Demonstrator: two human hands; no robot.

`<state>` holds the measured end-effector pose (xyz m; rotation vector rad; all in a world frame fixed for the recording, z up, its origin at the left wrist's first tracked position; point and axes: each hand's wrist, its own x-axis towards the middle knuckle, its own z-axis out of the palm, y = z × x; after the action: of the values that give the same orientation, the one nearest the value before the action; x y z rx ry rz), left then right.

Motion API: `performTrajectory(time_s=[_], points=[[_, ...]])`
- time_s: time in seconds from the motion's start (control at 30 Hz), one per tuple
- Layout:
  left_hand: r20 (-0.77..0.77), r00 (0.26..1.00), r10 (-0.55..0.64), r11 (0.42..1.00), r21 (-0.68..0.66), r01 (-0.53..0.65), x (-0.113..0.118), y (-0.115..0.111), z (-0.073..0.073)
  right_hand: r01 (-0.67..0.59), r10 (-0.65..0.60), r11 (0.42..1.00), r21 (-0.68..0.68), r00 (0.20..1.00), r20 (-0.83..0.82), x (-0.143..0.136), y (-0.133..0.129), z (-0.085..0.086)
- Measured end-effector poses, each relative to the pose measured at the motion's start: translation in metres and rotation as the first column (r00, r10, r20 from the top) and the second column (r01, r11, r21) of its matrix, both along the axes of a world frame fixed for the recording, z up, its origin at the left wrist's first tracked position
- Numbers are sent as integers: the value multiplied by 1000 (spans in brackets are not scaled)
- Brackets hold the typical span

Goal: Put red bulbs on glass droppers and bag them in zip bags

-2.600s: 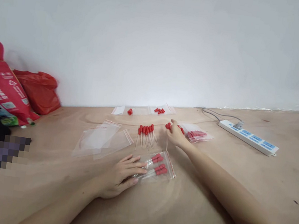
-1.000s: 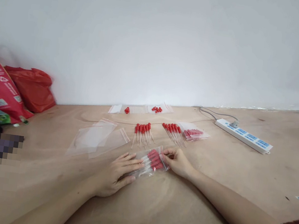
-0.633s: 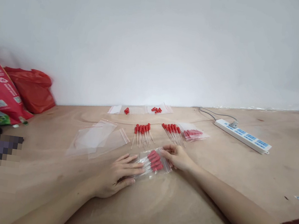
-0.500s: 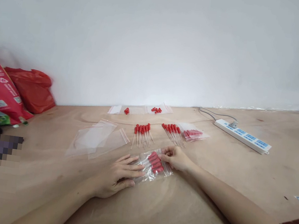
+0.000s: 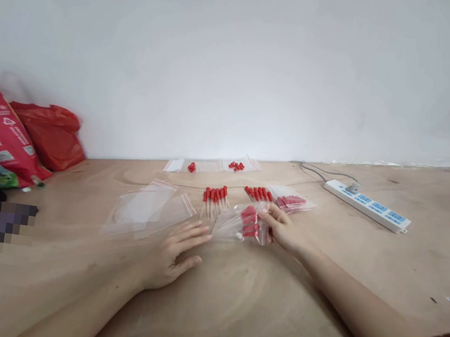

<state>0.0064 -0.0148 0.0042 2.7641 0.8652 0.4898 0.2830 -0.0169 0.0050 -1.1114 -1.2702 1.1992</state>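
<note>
My right hand point(image 5: 283, 228) pinches the right end of a clear bag point(image 5: 227, 226) that holds several red-topped droppers point(image 5: 250, 229). The bag looks lifted a little off the wooden table. My left hand point(image 5: 179, 254) lies on the table just left of the bag, fingers spread, holding nothing. Behind the bag lie a row of loose red-topped droppers point(image 5: 215, 194) and a second row point(image 5: 258, 194), partly covered by the bag. To the right of that row is another filled bag point(image 5: 292, 201).
Flat clear bags point(image 5: 142, 207) lie to the left. Small bags with red pieces point(image 5: 236, 166) point(image 5: 192, 167) lie near the wall. A white power strip point(image 5: 366, 206) with a grey cable is at right. Red bags point(image 5: 51, 136) stand at far left.
My right hand has moved the dropper bag up and to the right, away from my left hand. My left hand has drawn back slightly to the left and no longer touches the bag.
</note>
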Motion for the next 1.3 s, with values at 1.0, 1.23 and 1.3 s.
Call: performTrajectory(time_s=[1.0, 1.23, 1.3], points=[[-304, 583, 753, 628, 70, -775, -43, 44, 1, 180, -535, 840, 512, 430, 727, 39, 26, -24], [-315, 595, 739, 642, 64, -764, -44, 42, 2, 191, -418, 902, 387, 159, 895, 5, 37, -28], [-319, 595, 738, 643, 63, -764, -44, 43, 2, 219, -404, 904, 368, 150, 903, 4, 43, -29]])
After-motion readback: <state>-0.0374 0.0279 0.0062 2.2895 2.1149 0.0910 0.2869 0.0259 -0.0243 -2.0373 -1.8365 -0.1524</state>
